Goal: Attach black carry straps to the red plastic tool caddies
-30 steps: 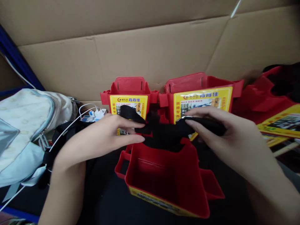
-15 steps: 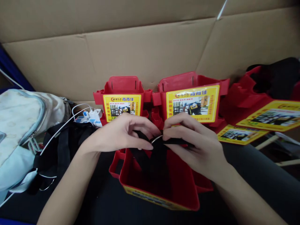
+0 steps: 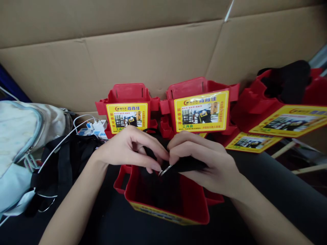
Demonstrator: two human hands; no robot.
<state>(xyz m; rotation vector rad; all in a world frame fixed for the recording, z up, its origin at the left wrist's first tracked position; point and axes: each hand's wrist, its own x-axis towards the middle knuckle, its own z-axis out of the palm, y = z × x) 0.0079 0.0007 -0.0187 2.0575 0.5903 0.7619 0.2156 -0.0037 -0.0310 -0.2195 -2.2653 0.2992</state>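
Over an open red box [image 3: 167,212] with a yellow label on its front, both hands meet at a thin metal ring [image 3: 165,169]. My left hand [image 3: 135,149] pinches the ring's left side and black strap material behind it. My right hand [image 3: 204,160] has its fingers closed on a black strap [image 3: 190,164] and the ring's upper right end. More black material hangs down into the box, and its lower part is lost in the dark interior.
Two labelled red boxes [image 3: 127,92] [image 3: 201,88] stand behind the hands against cardboard [image 3: 153,58]. More red boxes [image 3: 268,112] lie at the right. At the left are a pale backpack [image 3: 17,136], black straps [image 3: 65,163], a white cable and a power strip [image 3: 98,128].
The ring has tilted and moved slightly down and left with the fingertips of both hands. The whole view has shifted a little, bringing more of the right-hand boxes into sight.
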